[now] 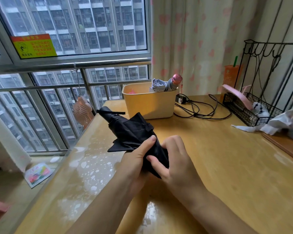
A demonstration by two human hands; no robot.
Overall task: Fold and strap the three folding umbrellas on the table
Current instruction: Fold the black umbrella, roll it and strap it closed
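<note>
A black folding umbrella is held above the wooden table, its tip pointing away to the upper left and its canopy loose, with flaps sticking out. My left hand grips the canopy near the handle end, thumb on top. My right hand holds the same end from the right, fingers pressing the fabric. The handle is hidden by my hands. A grey umbrella with a pink handle stands in a yellow bin at the back. Something pink shows inside the bin.
Black cables and a charger lie behind the bin. A black wire rack with a pink item stands at the right, beside crumpled plastic and paper. The table's left edge borders a railed window. A small fan hangs there.
</note>
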